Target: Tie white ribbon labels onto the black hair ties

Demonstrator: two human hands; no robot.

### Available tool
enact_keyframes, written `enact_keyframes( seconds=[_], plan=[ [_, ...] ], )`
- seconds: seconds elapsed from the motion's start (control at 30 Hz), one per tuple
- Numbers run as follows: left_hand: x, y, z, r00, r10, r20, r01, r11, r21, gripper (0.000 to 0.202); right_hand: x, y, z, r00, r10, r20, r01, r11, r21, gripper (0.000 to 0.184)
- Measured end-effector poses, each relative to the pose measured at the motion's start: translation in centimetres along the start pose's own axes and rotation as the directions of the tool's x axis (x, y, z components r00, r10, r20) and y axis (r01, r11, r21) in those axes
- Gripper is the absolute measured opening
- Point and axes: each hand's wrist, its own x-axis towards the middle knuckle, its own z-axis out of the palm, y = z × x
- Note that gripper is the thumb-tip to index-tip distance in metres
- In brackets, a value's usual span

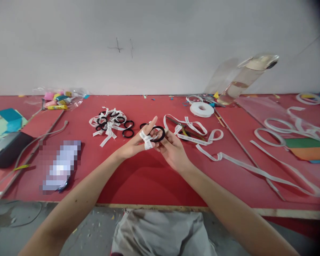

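Note:
Both hands meet above the middle of the red table (138, 177). My left hand (136, 142) holds a short piece of white printed ribbon (146, 139) wrapped over its fingers, index finger stretched forward. My right hand (172, 149) pinches a black hair tie (160, 133) that the ribbon loops around. Just behind the hands lies a pile of black hair ties with white ribbon tied on them (110, 122). A long white ribbon strip (229, 158) trails off to the right across the table.
A roll of white ribbon (202, 109) and scissors (185, 131) lie behind my right hand. A clear water bottle (245, 76) leans at the back right. Coloured sheets (309, 149), a bag of small items (60, 97), a dark case (5, 149) and a cable (42, 137) lie at the sides.

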Motion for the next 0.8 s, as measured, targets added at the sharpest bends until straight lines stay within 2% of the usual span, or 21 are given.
enact_keyframes(
  seconds=[0.07,0.17,0.23,0.3,0.37,0.43,0.5,0.63,0.8],
  plan=[
    [0.4,-0.8,0.2,0.996,0.07,0.051,-0.066,0.995,-0.069,0.082,-0.1,-0.2,0.1,1.0,-0.027,0.003,0.027,0.999,-0.021,0.02],
    [0.9,-1.7,0.8,0.998,0.047,0.041,-0.036,0.972,-0.231,0.074,-0.6,-0.6,0.1,0.983,-0.184,0.023,0.184,0.958,-0.219,0.012],
    [0.9,-1.8,1.1,1.0,-0.011,0.013,0.014,0.95,-0.311,0.067,-0.9,-0.8,-0.1,0.937,-0.341,0.077,0.343,0.854,-0.392,0.007],
    [0.7,-1.7,1.2,0.998,-0.069,-0.013,0.06,0.935,-0.35,0.057,-1.0,-0.9,-0.4,0.861,-0.475,0.184,0.495,0.696,-0.52,0.007],
    [0.6,-1.5,1.1,0.993,-0.108,-0.041,0.087,0.932,-0.351,0.051,-0.9,-1.1,-0.7,0.78,-0.553,0.295,0.605,0.541,-0.585,0.012],
    [0.6,-1.6,0.9,0.989,-0.127,-0.073,0.097,0.942,-0.321,0.048,-0.7,-1.2,-0.9,0.727,-0.581,0.366,0.659,0.44,-0.611,0.015],
    [0.8,-1.8,0.7,0.988,-0.126,-0.095,0.096,0.959,-0.266,0.047,-0.5,-1.3,-1.0,0.722,-0.584,0.37,0.66,0.421,-0.622,0.014],
    [1.1,-2.5,0.1,0.991,-0.094,-0.095,0.081,0.987,-0.138,0.046,-0.5,-1.3,-0.9,0.769,-0.565,0.299,0.603,0.487,-0.632,0.011],
    [1.1,-3.1,-0.5,0.988,-0.056,-0.141,0.057,0.998,0.005,0.046,-0.4,-1.2,-1.0,0.803,-0.537,0.258,0.557,0.525,-0.643,0.008]
  ],
)
